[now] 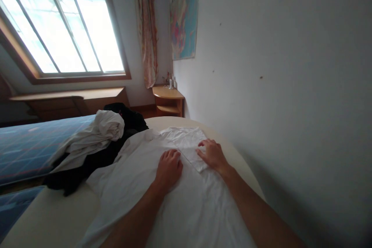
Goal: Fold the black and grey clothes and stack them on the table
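A white shirt (139, 170) lies spread over the cream-coloured surface, its cloth lightly wrinkled. At its far right a part of it is folded over, with a straight edge running between my hands. My left hand (169, 168) rests palm down on the white cloth just left of that edge, fingers slightly bent and nothing visible in them. On the folded part, to the right, is my right hand (213, 155); its fingers are apart and curved over the cloth. The undersides of both hands are hidden.
Left of the shirt lie a crumpled light-grey garment (109, 126) and black clothing (87, 170). Beyond them is a blue checked mattress (31, 147). A white wall (276, 116) borders the right side. In the far corner stands a small wooden shelf (168, 93).
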`<act>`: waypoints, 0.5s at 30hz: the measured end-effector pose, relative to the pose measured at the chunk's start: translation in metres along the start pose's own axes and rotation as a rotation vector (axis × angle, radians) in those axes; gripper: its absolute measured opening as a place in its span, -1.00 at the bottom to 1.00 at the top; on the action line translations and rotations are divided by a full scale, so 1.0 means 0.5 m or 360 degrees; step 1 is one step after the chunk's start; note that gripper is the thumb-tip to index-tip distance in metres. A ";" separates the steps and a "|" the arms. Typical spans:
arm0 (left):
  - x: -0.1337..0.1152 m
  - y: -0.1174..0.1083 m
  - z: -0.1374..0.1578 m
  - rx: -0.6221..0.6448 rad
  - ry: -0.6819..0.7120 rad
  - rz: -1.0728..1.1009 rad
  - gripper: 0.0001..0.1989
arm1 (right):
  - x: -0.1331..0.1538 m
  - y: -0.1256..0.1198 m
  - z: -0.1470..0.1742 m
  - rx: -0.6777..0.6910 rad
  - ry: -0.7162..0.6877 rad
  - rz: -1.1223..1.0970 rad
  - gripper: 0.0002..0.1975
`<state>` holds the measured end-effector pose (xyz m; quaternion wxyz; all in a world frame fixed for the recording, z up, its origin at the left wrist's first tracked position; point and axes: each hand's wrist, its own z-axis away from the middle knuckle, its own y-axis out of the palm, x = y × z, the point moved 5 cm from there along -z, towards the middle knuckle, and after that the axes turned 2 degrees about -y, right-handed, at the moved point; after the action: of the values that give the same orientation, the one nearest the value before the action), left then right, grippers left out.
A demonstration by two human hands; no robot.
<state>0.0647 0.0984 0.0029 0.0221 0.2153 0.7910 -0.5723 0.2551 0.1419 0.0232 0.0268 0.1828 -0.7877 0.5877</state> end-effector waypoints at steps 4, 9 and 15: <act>0.014 0.008 0.001 0.0038 -0.0045 -0.0047 -0.64 | 0.077 0.017 0.021 0.0172 -0.0227 -0.0049 -0.68; 0.017 0.013 0.003 0.0083 -0.0052 -0.0050 -0.61 | 0.107 0.028 0.030 0.0184 -0.0230 0.0091 -0.81; 0.019 0.015 0.001 0.0080 -0.0068 -0.0015 -0.52 | 0.109 0.016 0.022 0.0165 -0.0189 0.0185 -0.82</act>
<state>0.0588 0.1027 -0.0068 0.0307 0.1998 0.7767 -0.5965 0.2040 0.1196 0.0267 -0.0635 0.1724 -0.7657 0.6164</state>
